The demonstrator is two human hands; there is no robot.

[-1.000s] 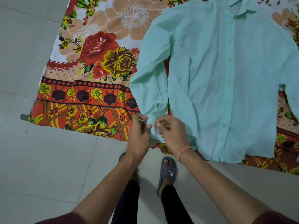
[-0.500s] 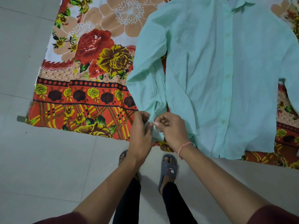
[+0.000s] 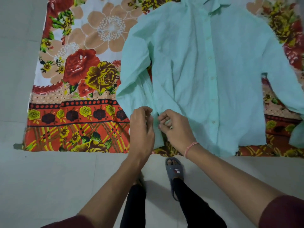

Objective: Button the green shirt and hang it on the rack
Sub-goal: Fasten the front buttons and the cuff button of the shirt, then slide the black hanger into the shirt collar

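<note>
The light green shirt (image 3: 205, 76) lies flat, front up, on a flowered cloth, its button strip running down the middle with the buttons closed as far as I can see. Its left sleeve is folded down along the body, and the cuff (image 3: 156, 129) ends near the cloth's front edge. My left hand (image 3: 141, 129) pinches the cuff from the left. From the right, my right hand (image 3: 176, 127) grips the same cuff, fingers curled around a bit of green fabric. No rack is in view.
The flowered cloth (image 3: 77, 89) is spread on a pale tiled floor (image 3: 49, 186). My feet in grey slippers (image 3: 174, 171) stand just before the cloth's front edge. The shirt's right sleeve (image 3: 286, 89) runs off the right side of the view.
Both hands stay on the sleeve cuff and have shifted slightly; the fingers have drawn a little apart. The view has tilted a bit, so the shirt sits lower in frame.
</note>
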